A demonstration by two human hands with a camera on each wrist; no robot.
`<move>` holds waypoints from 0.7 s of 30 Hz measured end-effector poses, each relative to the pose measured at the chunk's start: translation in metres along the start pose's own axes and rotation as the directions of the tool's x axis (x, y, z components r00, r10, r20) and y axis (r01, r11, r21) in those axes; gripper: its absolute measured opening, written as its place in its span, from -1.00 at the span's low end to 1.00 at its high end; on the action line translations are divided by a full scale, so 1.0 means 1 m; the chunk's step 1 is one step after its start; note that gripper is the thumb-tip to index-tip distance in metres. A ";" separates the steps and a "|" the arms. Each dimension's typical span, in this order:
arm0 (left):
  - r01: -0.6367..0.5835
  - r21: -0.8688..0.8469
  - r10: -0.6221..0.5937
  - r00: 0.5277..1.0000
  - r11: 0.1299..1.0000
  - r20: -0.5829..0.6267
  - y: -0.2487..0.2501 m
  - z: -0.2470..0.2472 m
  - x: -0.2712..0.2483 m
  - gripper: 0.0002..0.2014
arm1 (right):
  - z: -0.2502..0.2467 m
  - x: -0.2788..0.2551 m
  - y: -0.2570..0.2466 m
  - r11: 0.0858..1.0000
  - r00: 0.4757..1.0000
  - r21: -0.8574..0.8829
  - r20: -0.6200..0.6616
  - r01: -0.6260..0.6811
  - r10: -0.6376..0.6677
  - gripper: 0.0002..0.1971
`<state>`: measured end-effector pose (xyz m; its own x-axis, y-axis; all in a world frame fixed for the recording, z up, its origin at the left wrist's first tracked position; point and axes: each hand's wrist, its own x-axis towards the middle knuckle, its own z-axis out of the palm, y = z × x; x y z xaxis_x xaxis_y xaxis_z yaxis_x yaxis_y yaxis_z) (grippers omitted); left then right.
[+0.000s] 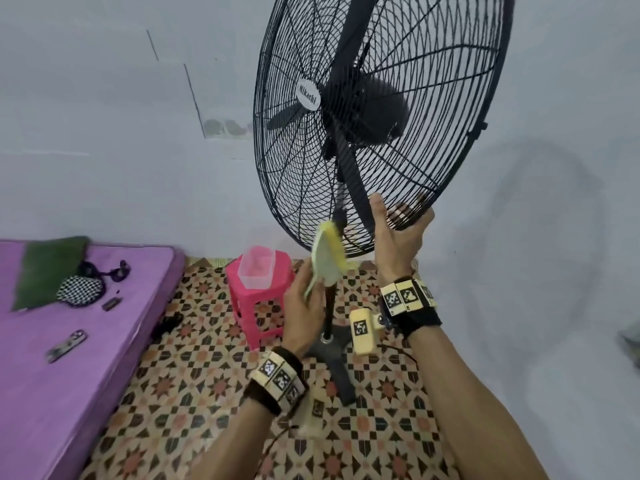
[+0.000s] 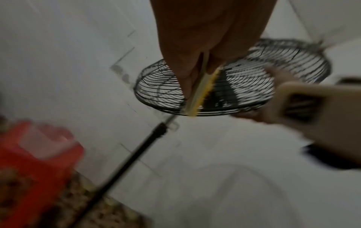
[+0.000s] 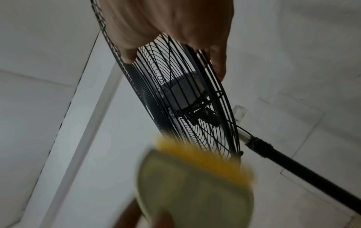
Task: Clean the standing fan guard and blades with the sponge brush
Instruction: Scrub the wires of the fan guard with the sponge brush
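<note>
Left wrist band [image 1: 277,379]: lower centre of the head view, cream marker blocks on a dark strap.
Left hand [image 1: 304,306]: centre of the head view, fingers curled round the handle of the sponge brush, thumb side toward the camera.
Sponge brush [image 1: 329,258]: pale green paddle with a yellow sponge edge, held upright and blurred; tip at the lower rim of the fan guard, contact not clear.
Right wrist band [image 1: 408,299]: right of centre, marker blocks on black strap, with a cream camera block [image 1: 362,330] hanging below.
Right hand [image 1: 398,233]: just right of the brush, fingers hooked over the bottom edge of the guard, thumb on the near side; gripping the wires.
Fan guard [image 1: 450,98]: large black wire cage, upper centre to upper right, tilted, with a round white badge [image 1: 308,93] at its hub.
Blades [image 1: 284,117]: dark, inside the cage, one seen left of the hub.
Fan pole [image 1: 329,306]: black, running down behind the left hand to a cross base [image 1: 337,355] on the patterned floor [image 1: 194,393].
Pink stool [image 1: 256,296]: left of the pole, carrying a clear plastic container [image 1: 258,266].
Purple mattress [image 1: 69,375]: left edge, bearing a green pillow [image 1: 45,268], a chequered item and small dark objects.
Wall [image 1: 104,116]: pale, behind everything, fan shadow at right.
</note>
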<state>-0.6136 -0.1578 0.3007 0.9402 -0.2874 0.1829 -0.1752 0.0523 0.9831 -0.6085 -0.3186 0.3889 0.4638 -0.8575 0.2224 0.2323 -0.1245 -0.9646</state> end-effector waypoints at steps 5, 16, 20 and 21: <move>0.122 0.008 -0.121 0.988 0.993 -0.093 0.005 -0.006 0.028 -0.46 | 0.000 -0.003 0.000 1.000 1.000 -0.011 0.024 -0.015 0.015 -0.01; 0.101 -0.033 -0.103 0.994 0.994 -0.044 0.012 -0.019 0.022 -0.50 | -0.007 0.000 0.009 0.998 0.999 -0.061 0.045 0.018 -0.015 -0.11; -0.008 -0.065 0.014 0.996 0.998 0.093 0.020 0.003 0.002 -0.49 | -0.011 0.007 0.010 0.998 0.998 -0.052 0.055 0.022 -0.020 -0.11; -0.030 -0.091 0.040 0.994 0.995 0.106 0.022 0.002 0.001 -0.51 | -0.013 0.011 0.010 0.999 0.998 -0.049 0.051 0.025 -0.023 -0.05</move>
<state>-0.6174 -0.1589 0.3222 0.8961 -0.3852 0.2205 -0.1760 0.1475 0.9733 -0.6125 -0.3359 0.3800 0.5014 -0.8280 0.2511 0.2021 -0.1702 -0.9645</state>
